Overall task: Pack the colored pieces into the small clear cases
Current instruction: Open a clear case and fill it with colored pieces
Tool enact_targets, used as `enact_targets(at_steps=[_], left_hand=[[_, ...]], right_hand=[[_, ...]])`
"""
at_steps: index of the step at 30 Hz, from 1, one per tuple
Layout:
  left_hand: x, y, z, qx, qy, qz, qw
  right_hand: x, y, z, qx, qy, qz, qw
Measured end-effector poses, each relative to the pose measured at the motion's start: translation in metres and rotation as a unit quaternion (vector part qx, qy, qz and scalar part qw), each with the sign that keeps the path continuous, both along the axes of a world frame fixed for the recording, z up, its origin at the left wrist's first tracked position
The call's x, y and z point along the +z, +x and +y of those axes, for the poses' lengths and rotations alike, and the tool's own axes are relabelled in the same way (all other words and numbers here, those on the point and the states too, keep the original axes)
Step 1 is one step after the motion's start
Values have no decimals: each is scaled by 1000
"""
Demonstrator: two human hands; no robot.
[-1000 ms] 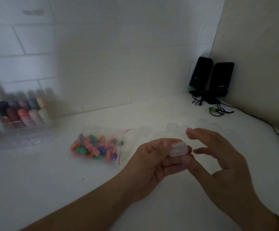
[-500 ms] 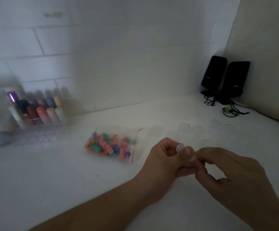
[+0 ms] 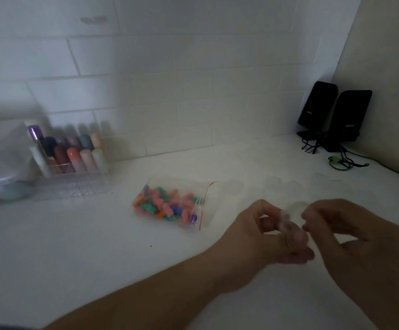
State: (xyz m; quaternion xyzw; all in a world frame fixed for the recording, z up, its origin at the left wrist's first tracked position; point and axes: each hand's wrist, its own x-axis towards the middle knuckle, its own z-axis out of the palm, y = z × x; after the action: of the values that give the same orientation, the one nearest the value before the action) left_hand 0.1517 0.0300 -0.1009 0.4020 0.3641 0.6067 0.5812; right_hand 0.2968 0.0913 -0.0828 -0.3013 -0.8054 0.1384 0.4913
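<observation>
Above the white counter (image 3: 79, 246), both hands meet over one small clear case (image 3: 295, 211). Left hand (image 3: 262, 236): fingers curled, pinching the case's near edge. Right hand (image 3: 358, 244): fingertips curled onto its far edge; blur hides whether the case is open. Colored pieces (image 3: 167, 207) lie in a clear zip bag (image 3: 208, 206), left of the hands, flat on the counter. More clear cases (image 3: 272, 184) sit just behind the hands, faint. Two black speakers (image 3: 334, 115) stand in the far corner.
</observation>
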Motion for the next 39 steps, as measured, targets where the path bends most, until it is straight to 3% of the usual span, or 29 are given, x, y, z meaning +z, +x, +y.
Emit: enact_targets(at_steps=[4, 8, 10, 13, 16, 19, 27, 34, 39], left_hand=[[8, 0, -7, -127, 24, 98, 987], [21, -12, -13, -162, -9, 121, 979], [33, -22, -15, -135, -26, 88, 987], [52, -53, -15, 12, 17, 57, 998], [66, -97, -16, 157, 49, 27, 986], [63, -132, -20, 224, 26, -9, 974], [48, -152, -16, 281, -13, -38, 959], [49, -147, -16, 269, -12, -33, 962], [49, -147, -15, 255, -13, -34, 966]], right_hand=[[1, 3, 5, 93, -72, -11, 993], [0, -1, 2, 186, -128, -10, 974], [3, -1, -2, 219, -159, -14, 963], [12, -5, -6, 193, -151, -15, 969], [11, -28, 5, 168, -149, -137, 965], [-5, -64, 18, 168, -112, -252, 946], [-20, -128, 9, 112, -15, -308, 945], [-13, -137, 6, 136, -30, -360, 922], [-9, -135, -3, 137, 0, -341, 930]])
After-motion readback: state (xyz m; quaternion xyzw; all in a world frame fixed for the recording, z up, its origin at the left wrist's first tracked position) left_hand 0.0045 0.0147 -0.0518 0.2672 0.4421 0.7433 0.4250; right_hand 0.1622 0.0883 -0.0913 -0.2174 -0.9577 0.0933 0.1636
